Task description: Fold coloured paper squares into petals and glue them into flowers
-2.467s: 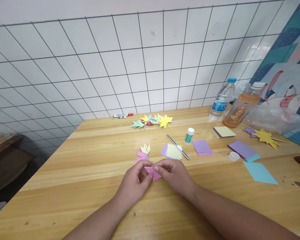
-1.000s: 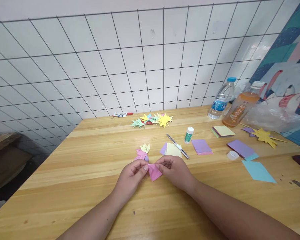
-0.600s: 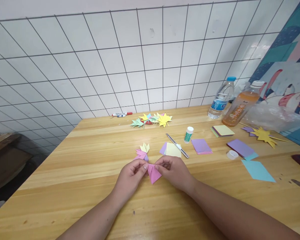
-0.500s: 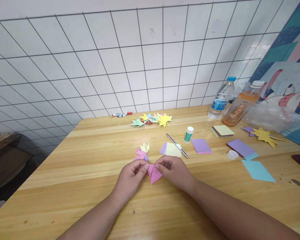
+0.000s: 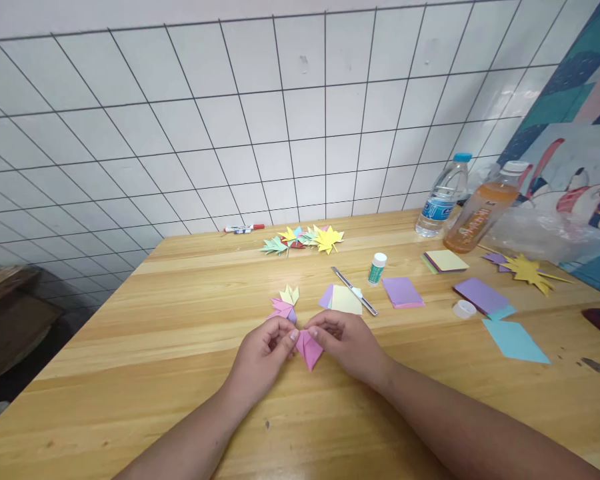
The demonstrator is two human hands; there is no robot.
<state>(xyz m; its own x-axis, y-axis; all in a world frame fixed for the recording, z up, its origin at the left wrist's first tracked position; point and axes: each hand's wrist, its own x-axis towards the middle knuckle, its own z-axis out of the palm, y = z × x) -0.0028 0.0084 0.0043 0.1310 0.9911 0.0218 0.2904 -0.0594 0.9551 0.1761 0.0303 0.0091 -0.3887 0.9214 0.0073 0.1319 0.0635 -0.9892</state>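
A small folded piece of pink paper (image 5: 310, 351) is held just above or on the wooden table, its point toward me. My left hand (image 5: 266, 348) pinches its left upper corner between thumb and fingers. On the opposite corner, my right hand (image 5: 344, 339) grips it in the same way. Fingertips cover part of the paper's top edge. Right behind my left hand lie folded paper pieces (image 5: 286, 305) in pale yellow, pink and purple. A utility knife (image 5: 354, 291) rests across a few pale yellow and purple paper squares (image 5: 344, 300) beyond my right hand.
A glue stick (image 5: 377, 269) stands uncapped-side unclear, near purple squares (image 5: 403, 292). Paper leaves (image 5: 325, 239) and markers (image 5: 245, 229) lie by the tiled wall. To the right are a water bottle (image 5: 439, 200), an orange drink bottle (image 5: 485, 210), a white cap (image 5: 465, 309) and blue paper (image 5: 516, 341).
The pink paper has turned slightly, and its lower point has shifted a little to the right. Both hands keep their pinch almost in place.
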